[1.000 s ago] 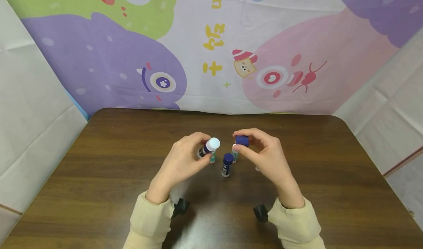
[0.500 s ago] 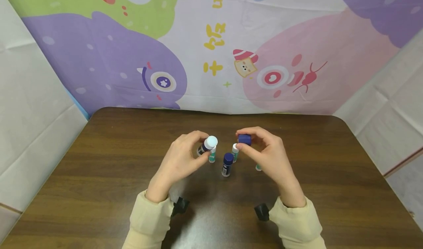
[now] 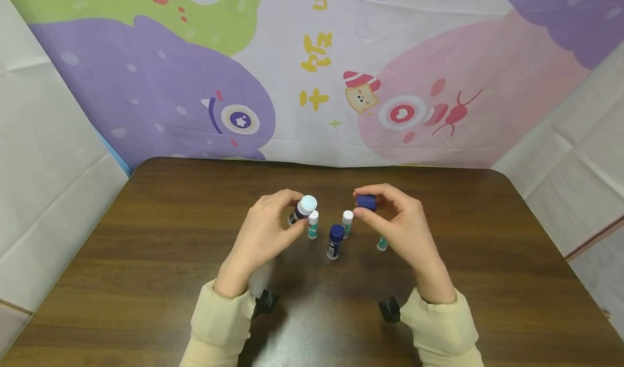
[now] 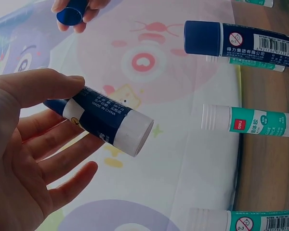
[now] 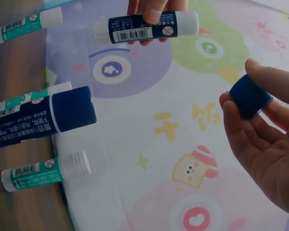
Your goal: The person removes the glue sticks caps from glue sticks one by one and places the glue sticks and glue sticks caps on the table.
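Note:
My left hand (image 3: 265, 226) grips a dark-blue glue stick (image 3: 302, 209) between thumb and fingers, tilted and raised above the table. Its white end faces up in the head view; the right wrist view shows both ends white, with no blue cap on it. Off to the right, my right hand (image 3: 404, 221) pinches a loose dark-blue glue stick cap (image 5: 249, 96) by its sides. Cap and stick are apart. Between and below the hands, a capped blue glue stick (image 3: 334, 242) stands upright.
Three smaller green glue sticks with white caps stand around: one green stick (image 3: 313, 225) beside my left hand, another green stick (image 3: 346, 224) in the middle, a third green stick (image 3: 382, 243) partly behind my right hand. A printed cloth (image 3: 312, 139) hangs behind the brown table (image 3: 195, 269).
My right hand has moved right and slightly away with the cap, uncovering more of the green sticks. The left hand has shifted slightly left and away with its glue stick.

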`<control>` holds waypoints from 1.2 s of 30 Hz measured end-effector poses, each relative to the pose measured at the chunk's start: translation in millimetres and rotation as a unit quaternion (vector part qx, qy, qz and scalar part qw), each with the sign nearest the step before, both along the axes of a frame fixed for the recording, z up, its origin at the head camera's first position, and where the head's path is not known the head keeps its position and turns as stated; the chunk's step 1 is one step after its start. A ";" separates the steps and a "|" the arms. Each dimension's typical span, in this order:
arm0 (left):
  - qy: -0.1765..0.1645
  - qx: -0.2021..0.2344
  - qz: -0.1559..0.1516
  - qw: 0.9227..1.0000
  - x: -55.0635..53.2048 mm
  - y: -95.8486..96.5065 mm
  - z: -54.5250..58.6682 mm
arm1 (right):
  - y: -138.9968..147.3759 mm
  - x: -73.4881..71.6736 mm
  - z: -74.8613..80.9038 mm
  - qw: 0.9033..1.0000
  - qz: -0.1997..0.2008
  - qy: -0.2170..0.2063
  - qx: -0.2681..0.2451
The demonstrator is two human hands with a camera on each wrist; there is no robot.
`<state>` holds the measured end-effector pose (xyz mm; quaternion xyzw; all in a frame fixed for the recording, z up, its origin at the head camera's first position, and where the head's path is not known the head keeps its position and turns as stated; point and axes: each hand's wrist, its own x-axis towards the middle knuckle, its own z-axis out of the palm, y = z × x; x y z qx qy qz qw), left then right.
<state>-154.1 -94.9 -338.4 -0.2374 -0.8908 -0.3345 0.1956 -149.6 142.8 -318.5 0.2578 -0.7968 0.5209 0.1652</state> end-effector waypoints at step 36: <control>0.035 0.014 0.003 0.999 -2.0 -3.8 -1.2 | 20.6 -3.5 0.3 0.999 -0.041 -0.014 0.017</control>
